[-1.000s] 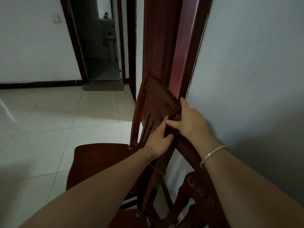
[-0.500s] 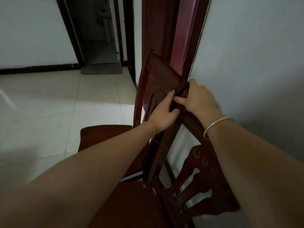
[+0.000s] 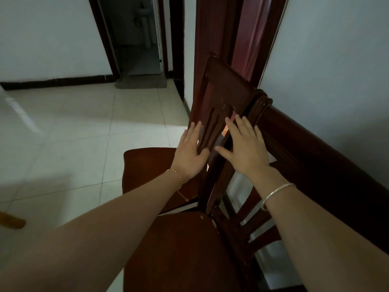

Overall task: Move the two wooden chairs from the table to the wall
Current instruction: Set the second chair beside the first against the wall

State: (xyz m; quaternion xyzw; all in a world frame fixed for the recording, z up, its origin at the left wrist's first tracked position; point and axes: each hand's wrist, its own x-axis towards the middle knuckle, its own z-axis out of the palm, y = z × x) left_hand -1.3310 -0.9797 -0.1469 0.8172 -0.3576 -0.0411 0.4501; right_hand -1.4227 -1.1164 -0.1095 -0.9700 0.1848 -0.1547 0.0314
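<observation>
Dark red-brown wood fills the middle of the view: two chairs stand side by side along the wall [image 3: 328,60] on the right, the far chair [image 3: 221,95] with its back near the door frame [image 3: 212,28], the near chair [image 3: 294,148] with its top rail running along the wall toward the camera. Their top rails meet at a corner just above the hands. Both hands are flat and hold nothing: the left hand [image 3: 189,150] has its fingers [image 3: 194,129] spread over the slats of the far chair's back, and the right hand [image 3: 246,146] has its fingers [image 3: 241,123] spread across the upright where the two backs come together. As a judgement, the carrying looks done and this is the last check, so the step in hand is to leave both chairs square and steady. To do that well, press lightly on each back to feel for rocking, and nudge them flush with the wall rather than pushing hard, since a shove could scrape the paint or knock one frame against the other. Pale floor tiles [image 3: 84,127] lie open to the left, with a dark doorway [image 3: 134,39] and a mat [image 3: 141,82] beyond. A small orange-brown thing [image 3: 10,221] shows at the left edge; what it is cannot be told. Nothing blocks the chairs, but the far one sits close to the door frame and may crowd that opening.
</observation>
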